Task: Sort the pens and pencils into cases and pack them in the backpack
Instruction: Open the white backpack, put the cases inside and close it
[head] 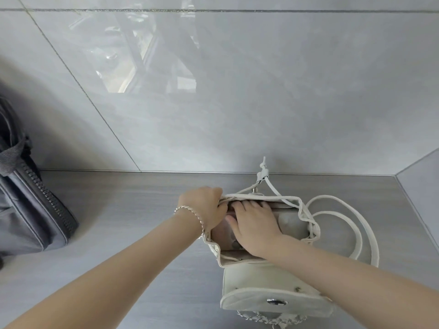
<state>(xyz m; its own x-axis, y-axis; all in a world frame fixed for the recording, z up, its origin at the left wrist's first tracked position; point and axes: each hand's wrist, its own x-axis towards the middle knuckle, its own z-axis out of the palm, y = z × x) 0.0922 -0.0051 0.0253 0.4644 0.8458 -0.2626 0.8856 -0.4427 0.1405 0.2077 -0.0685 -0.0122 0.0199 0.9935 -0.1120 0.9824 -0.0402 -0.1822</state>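
2 hands work the cream backpack at lower center: left hand pinches its rim, right hand, fingers spread flat, should press contents low.

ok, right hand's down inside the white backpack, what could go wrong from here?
1. The left hand pinches only the rim of the backpack; a slip could let the opening fall shut on the right hand.
2. The loose straps and drawstring could snag a wrist.
3. The contents are hidden, so placement is blind.
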